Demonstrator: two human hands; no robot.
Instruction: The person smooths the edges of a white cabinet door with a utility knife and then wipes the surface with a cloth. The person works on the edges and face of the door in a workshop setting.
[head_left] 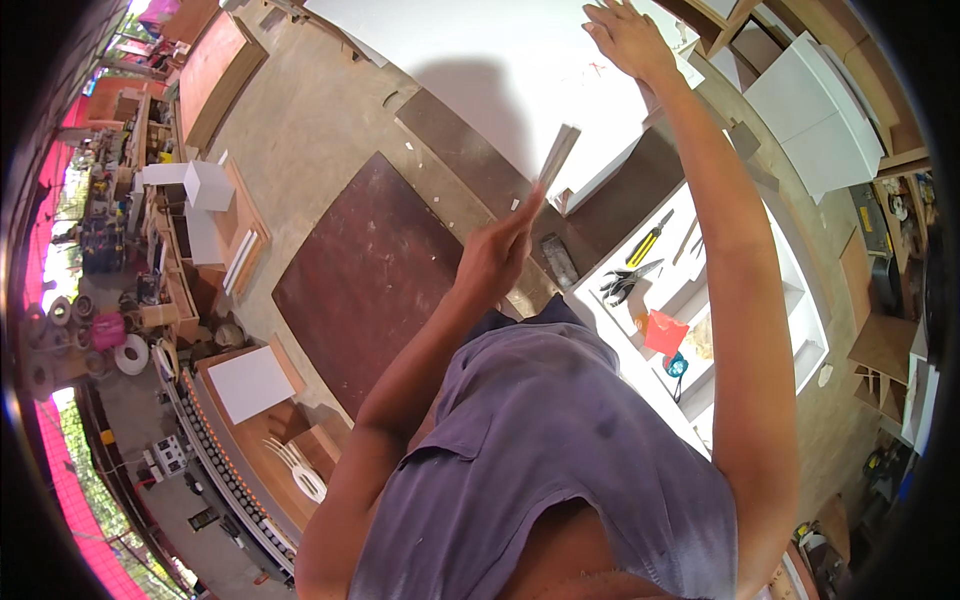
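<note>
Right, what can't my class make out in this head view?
In the head view:
Grey bar: gripped end hidden by left hand.
White panel: far end cut off by top edge.
White compartmented box: partly hidden by right forearm.
Small items at far left: too small to identify.

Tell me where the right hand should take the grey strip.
The free far end of the grey strip, probably, coming from the right: it juts slim and straight beyond the left hand, which covers the near end, leaving both long edges exposed.

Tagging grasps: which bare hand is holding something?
The left hand, gripping a slim grey strip; the right hand is spread over the large white flat panel.
</note>
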